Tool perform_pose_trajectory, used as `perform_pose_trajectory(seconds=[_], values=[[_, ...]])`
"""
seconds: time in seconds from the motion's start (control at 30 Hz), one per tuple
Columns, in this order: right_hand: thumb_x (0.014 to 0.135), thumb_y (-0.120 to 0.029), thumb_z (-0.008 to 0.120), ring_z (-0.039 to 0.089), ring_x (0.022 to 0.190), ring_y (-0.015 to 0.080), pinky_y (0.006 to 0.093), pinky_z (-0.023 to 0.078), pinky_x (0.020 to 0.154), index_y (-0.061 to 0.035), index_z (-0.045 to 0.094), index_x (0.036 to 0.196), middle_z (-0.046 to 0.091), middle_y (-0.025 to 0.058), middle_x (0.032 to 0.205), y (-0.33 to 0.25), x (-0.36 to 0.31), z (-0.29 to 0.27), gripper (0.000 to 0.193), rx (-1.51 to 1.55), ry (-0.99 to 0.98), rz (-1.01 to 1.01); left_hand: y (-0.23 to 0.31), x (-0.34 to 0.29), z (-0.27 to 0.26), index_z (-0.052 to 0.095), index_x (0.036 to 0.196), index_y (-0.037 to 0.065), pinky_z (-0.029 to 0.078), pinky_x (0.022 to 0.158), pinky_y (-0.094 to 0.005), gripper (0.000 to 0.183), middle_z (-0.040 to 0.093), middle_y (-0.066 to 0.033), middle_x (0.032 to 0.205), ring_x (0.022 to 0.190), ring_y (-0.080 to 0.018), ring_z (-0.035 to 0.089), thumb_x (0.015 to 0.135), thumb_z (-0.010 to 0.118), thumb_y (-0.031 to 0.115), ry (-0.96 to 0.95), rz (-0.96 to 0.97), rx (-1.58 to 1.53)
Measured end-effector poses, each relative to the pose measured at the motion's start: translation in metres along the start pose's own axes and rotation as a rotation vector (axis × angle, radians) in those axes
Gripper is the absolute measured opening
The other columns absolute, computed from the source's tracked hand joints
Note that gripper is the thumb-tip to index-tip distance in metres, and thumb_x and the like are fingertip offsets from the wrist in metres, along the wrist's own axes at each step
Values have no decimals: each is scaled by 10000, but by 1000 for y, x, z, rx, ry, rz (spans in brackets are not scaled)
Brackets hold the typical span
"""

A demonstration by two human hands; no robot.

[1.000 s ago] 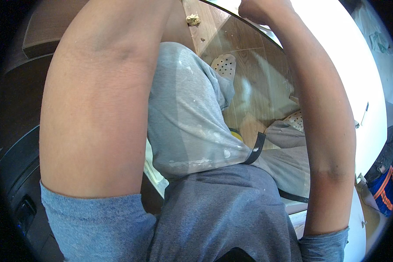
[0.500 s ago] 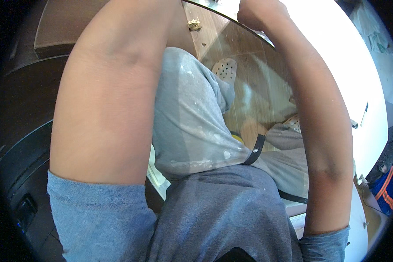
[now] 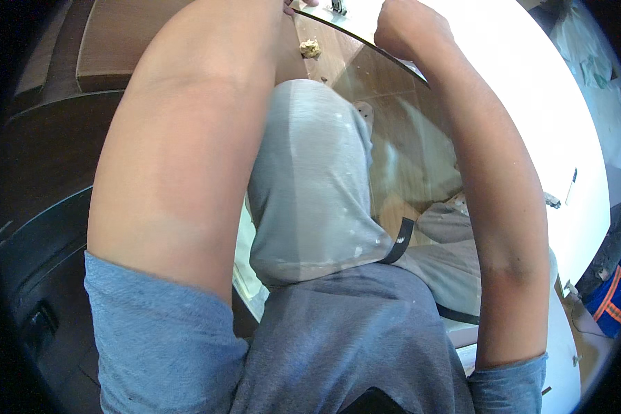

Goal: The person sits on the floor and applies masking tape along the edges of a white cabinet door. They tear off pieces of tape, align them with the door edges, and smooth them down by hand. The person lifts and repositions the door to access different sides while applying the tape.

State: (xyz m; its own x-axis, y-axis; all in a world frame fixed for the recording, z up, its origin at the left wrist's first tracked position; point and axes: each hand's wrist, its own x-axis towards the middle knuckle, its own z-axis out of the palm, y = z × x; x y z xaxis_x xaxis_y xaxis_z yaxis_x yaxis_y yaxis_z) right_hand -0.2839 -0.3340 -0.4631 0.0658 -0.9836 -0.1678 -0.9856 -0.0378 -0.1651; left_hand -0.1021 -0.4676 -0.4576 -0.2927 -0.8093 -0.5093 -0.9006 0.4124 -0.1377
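Observation:
A large white panel (image 3: 559, 131) with a thin dark edge extends from the top middle down the right side. My left hand (image 3: 295, 5) is mostly cut off by the upper border; a few fingertips show by the panel's dark edge, too little to tell their grip. Over the white surface, my right hand (image 3: 408, 29) is closed with its back toward me, its fingers curled out of sight. Whatever it holds is hidden. Between the hands, a small metal fitting (image 3: 338, 7) sits on the panel. Another metal fitting (image 3: 552, 201) is at the panel's right part.
A crumpled yellowish lump (image 3: 310, 48) lies on the wood-look floor (image 3: 341, 62). Dark brown furniture (image 3: 41, 145) fills the left side. My bent knee (image 3: 310, 172), in grey trousers, is below the panel's edge. A blue bag with orange straps (image 3: 610, 300) lies at far right.
My left fingertips and the metal fitting beside them have come into sight at the top. My left forearm and knee appear slightly farther right; the right hand remains closed over the panel.

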Motion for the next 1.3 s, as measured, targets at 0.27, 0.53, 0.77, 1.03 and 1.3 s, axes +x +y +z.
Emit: perform_pose_trajectory(seconds=[0.27,0.53,0.77,1.03,1.3], values=[[879,-123,596,738,1004,371,452,580,912,-9,770,1034,758,215,1077,-9,-5,-9,259,-55,-53,16,11,-44,42,637,1294,0,546,1010,-481,391,698,-162,1182,1102,-321,684,931,748,95,154,-341,-830],[863,-118,591,726,1054,369,455,575,922,-14,764,1064,750,211,1123,2,-6,-11,285,4,-63,40,36,21,107,567,1283,-31,613,940,-458,391,683,-156,1196,1069,-287,690,982,726,161,442,-487,-2078],[847,-148,623,728,1055,365,441,574,930,-17,766,1065,750,216,1121,2,-6,-19,292,10,-117,61,56,24,115,564,1258,-8,619,859,-493,486,673,-158,1142,966,-307,702,1072,545,441,712,-527,-2334],[851,-157,633,731,1037,368,448,576,925,-10,769,1049,755,219,1092,-1,-6,-18,282,7,-123,95,75,1,129,581,1188,-10,601,844,-437,398,679,-112,1074,937,-239,681,1067,586,368,682,-208,-2393],[871,-169,634,749,987,354,443,597,875,-40,783,1031,765,200,1055,-4,-4,-19,254,7,-138,116,85,8,152,587,1129,-11,619,773,-373,273,684,-100,1026,867,-199,694,1037,656,237,716,-77,-2394]])
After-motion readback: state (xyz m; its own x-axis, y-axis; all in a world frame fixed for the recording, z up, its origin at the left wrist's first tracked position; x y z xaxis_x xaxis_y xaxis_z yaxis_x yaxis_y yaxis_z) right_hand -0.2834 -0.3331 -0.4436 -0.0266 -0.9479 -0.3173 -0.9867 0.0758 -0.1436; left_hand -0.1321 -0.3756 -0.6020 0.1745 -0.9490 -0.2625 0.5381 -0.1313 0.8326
